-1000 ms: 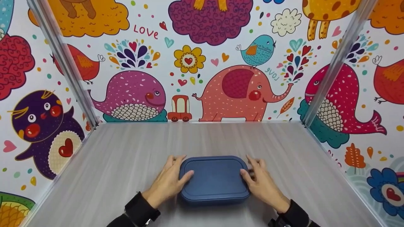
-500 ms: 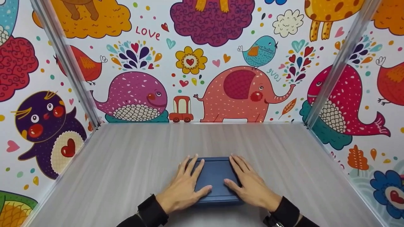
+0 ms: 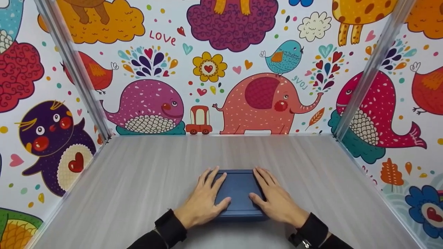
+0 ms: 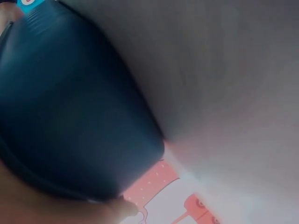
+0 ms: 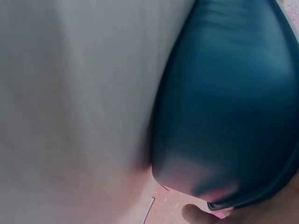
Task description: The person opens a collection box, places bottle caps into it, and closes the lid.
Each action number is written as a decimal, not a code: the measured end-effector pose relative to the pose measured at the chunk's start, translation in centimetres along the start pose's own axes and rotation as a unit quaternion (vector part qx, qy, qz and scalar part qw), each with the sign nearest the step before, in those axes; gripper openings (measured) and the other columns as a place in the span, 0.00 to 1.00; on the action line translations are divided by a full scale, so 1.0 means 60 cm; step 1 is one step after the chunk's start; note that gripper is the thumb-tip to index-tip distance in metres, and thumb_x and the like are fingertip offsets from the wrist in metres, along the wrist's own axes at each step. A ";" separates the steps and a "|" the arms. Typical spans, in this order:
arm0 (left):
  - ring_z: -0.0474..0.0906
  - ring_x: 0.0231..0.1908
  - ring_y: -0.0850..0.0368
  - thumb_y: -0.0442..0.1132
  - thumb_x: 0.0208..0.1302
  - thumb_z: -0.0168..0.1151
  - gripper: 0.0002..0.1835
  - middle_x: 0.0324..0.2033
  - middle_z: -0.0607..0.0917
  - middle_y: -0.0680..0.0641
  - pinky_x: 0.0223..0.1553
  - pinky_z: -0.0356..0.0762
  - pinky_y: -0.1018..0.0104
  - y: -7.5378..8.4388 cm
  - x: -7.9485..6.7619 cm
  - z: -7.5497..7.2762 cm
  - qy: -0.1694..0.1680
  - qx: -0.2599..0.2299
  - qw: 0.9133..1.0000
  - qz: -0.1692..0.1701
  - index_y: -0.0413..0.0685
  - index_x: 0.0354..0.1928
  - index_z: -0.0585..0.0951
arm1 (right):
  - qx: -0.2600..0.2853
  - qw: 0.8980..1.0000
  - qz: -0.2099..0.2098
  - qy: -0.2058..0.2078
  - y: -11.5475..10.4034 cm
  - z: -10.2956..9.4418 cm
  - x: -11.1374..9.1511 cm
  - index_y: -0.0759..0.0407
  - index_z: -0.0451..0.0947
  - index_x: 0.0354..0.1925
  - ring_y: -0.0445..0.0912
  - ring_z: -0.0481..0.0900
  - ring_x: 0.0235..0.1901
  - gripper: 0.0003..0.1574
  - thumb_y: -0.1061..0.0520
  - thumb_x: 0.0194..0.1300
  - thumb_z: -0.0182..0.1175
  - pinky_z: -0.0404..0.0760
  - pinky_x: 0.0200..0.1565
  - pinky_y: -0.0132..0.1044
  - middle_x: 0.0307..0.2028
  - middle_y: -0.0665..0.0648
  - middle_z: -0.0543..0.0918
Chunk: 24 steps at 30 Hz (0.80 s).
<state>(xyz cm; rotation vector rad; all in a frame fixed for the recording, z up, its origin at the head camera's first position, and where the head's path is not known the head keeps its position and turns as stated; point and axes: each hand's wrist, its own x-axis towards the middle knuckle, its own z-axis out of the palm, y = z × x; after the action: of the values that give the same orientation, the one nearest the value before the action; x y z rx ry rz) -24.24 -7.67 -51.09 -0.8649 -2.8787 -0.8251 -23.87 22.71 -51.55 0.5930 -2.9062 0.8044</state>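
A blue lidded lunch box (image 3: 238, 192) sits on the table near its front middle, its lid on. My left hand (image 3: 206, 200) rests on the left end of the lid, fingers spread and pointing away, thumb lying on top. Over the right end lies my right hand (image 3: 279, 204), fingers straight along the edge and thumb on the lid. Both wrist views show the box's smooth side wall, with a left finger (image 4: 79, 211) and a right finger (image 5: 247, 215) up along the rim. The palms hide both ends of the lid.
The pale wood-grain table (image 3: 155, 166) spreads around the box. Behind it stands a printed back wall (image 3: 238, 62) with cartoon animals, and similar panels close off the left and right sides. Metal posts (image 3: 74, 65) stand at the back corners.
Both hands have moved from gripping the box's sides to lying on top of its lid ends, closer together. Over the last half second the box has shifted slightly away.
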 end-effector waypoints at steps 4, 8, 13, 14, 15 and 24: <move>0.47 0.94 0.30 0.70 0.85 0.55 0.47 0.95 0.55 0.39 0.88 0.59 0.21 -0.003 0.000 -0.001 -0.002 -0.004 1.000 -0.003 0.51 0.93 0.65 | 0.001 1.000 -0.003 -0.001 0.001 -0.004 0.000 0.60 0.55 0.94 0.63 0.52 0.95 0.58 0.29 0.88 0.58 0.62 0.89 0.71 0.95 0.62 0.58; 0.44 0.94 0.30 0.70 0.85 0.55 0.47 0.96 0.53 0.40 0.88 0.57 0.21 -0.006 -0.007 -0.003 -0.014 -0.015 1.000 -0.015 0.52 0.93 0.64 | 0.011 1.000 0.001 -0.009 0.002 -0.009 -0.004 0.60 0.55 0.94 0.64 0.51 0.95 0.59 0.28 0.87 0.59 0.62 0.89 0.71 0.95 0.61 0.58; 0.42 0.95 0.30 0.69 0.86 0.56 0.47 0.96 0.50 0.39 0.89 0.56 0.21 -0.008 -0.019 -0.014 -0.024 -0.027 0.999 -0.015 0.52 0.94 0.62 | 0.024 1.000 0.015 -0.013 0.004 -0.021 -0.012 0.58 0.54 0.95 0.64 0.51 0.95 0.60 0.26 0.87 0.59 0.59 0.90 0.71 0.95 0.59 0.58; 0.43 0.95 0.29 0.68 0.86 0.56 0.47 0.96 0.51 0.38 0.89 0.56 0.21 -0.009 -0.021 -0.016 -0.023 -0.027 0.999 -0.013 0.52 0.94 0.62 | 0.027 0.999 0.017 -0.012 0.005 -0.023 -0.014 0.57 0.54 0.95 0.64 0.50 0.95 0.60 0.26 0.87 0.59 0.58 0.90 0.71 0.95 0.59 0.58; 0.44 0.95 0.29 0.68 0.86 0.56 0.47 0.96 0.51 0.38 0.89 0.56 0.21 -0.010 -0.023 -0.018 -0.022 -0.028 0.999 -0.013 0.52 0.94 0.62 | 0.028 0.999 0.017 -0.011 0.006 -0.025 -0.015 0.57 0.54 0.95 0.64 0.50 0.95 0.60 0.27 0.87 0.60 0.58 0.90 0.71 0.95 0.60 0.58; 0.55 0.92 0.30 0.71 0.85 0.57 0.48 0.94 0.58 0.37 0.89 0.52 0.20 -0.032 -0.031 -0.047 0.007 0.004 0.999 -0.042 0.53 0.94 0.63 | 0.014 1.000 0.015 0.022 0.034 -0.044 -0.025 0.51 0.56 0.95 0.65 0.54 0.95 0.59 0.27 0.85 0.63 0.59 0.89 0.75 0.94 0.59 0.60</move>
<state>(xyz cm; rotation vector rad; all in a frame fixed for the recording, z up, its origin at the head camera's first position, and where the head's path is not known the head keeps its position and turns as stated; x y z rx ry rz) -24.03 -11.37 -49.89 -0.7395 -2.9211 -0.8232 -23.35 26.16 -50.52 0.5277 -2.8754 0.8506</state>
